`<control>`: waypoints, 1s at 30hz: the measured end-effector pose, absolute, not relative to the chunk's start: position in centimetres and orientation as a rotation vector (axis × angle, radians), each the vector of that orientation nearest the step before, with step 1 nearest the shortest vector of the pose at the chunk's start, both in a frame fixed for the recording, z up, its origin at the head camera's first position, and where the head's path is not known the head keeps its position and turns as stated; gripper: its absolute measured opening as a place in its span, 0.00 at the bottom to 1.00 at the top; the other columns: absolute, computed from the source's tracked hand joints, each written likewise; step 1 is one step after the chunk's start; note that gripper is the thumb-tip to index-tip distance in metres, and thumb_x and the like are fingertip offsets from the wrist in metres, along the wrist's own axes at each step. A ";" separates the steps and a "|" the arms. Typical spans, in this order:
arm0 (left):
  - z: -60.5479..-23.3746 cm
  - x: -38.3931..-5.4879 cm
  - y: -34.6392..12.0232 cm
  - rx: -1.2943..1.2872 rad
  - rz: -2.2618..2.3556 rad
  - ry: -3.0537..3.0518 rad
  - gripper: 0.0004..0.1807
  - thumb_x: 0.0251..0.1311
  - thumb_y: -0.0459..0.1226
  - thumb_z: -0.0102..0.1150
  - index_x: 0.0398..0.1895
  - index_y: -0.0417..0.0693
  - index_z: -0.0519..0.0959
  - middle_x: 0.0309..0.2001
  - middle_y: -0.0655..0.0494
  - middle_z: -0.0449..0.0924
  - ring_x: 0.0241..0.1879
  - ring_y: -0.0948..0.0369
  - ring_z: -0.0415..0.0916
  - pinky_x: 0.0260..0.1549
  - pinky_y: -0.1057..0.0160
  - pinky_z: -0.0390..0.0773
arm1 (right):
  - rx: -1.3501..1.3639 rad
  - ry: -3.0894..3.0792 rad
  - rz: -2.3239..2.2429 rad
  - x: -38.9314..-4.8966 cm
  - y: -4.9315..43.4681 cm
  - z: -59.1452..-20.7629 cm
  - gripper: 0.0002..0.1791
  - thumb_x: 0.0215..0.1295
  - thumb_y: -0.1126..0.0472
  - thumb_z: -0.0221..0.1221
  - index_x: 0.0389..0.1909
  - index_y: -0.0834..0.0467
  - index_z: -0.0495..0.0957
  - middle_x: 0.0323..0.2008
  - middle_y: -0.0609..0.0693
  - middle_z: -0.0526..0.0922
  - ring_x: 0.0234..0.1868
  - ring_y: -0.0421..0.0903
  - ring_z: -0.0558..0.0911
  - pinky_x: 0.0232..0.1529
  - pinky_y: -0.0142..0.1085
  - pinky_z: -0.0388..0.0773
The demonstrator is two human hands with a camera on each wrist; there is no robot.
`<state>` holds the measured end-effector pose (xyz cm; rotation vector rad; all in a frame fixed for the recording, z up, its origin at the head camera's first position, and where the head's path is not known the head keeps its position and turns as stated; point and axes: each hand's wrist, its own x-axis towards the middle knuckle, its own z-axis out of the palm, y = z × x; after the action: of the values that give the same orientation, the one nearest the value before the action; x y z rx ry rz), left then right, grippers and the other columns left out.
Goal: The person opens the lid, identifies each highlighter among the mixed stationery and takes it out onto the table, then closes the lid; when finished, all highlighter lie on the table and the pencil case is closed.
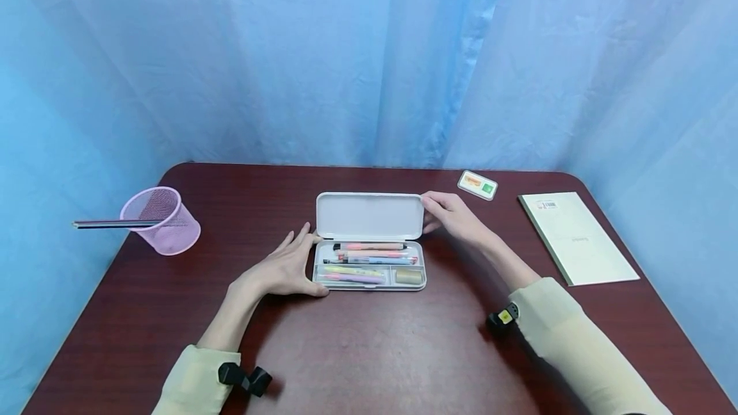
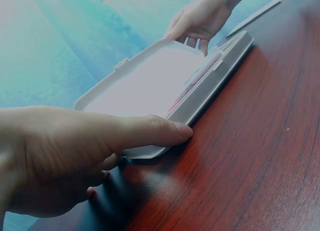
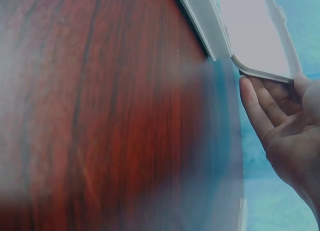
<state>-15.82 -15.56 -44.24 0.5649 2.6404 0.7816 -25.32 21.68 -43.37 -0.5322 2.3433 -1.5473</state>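
Observation:
A white pencil case [image 1: 369, 286] lies on the table with its lid [image 1: 370, 216] raised at the back. In its lower part sit several pens and highlighters [image 1: 371, 253] and a beige block [image 1: 409, 276] in the right front compartment. My left hand [image 1: 286, 266] spans the case's left end, fingers spread and mostly straight, the thumb along the front corner and a fingertip by the hinge. At the lid's right edge, my right hand [image 1: 455, 214] pinches the rim between thumb and fingers; the right wrist view shows the fingers [image 3: 272, 103] behind the lid.
A pink mesh pen cup [image 1: 173, 229] stands at the left, tilted in view, with dark pencils [image 1: 115, 224] jutting leftward. At the back right lies a small white case with orange and green marks [image 1: 478, 185]. A pale notebook [image 1: 579, 239] rests near the right edge. Blue curtains hang behind.

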 end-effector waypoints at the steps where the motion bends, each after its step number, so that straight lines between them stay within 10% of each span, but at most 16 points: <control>1: -44.2 -15.8 -15.6 0.562 0.783 2.639 0.55 0.46 0.53 0.78 0.74 0.45 0.60 0.82 0.32 0.43 0.83 0.38 0.38 0.81 0.38 0.45 | -0.519 2.347 -1.547 -25.4 21.6 -43.5 0.20 0.83 0.54 0.47 0.53 0.66 0.79 0.43 0.64 0.85 0.36 0.42 0.89 0.40 0.40 0.90; 30: -44.5 -16.0 -15.5 0.560 0.784 2.647 0.54 0.45 0.54 0.78 0.73 0.45 0.61 0.82 0.34 0.45 0.84 0.42 0.37 0.82 0.38 0.44 | -0.387 2.482 -1.528 -25.1 21.0 -44.9 0.22 0.83 0.51 0.47 0.58 0.64 0.78 0.40 0.60 0.84 0.33 0.40 0.85 0.38 0.35 0.88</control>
<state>-16.03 -15.55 -44.45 0.5602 2.6465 0.7842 -25.14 21.04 -44.89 -0.3872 2.4819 -1.5285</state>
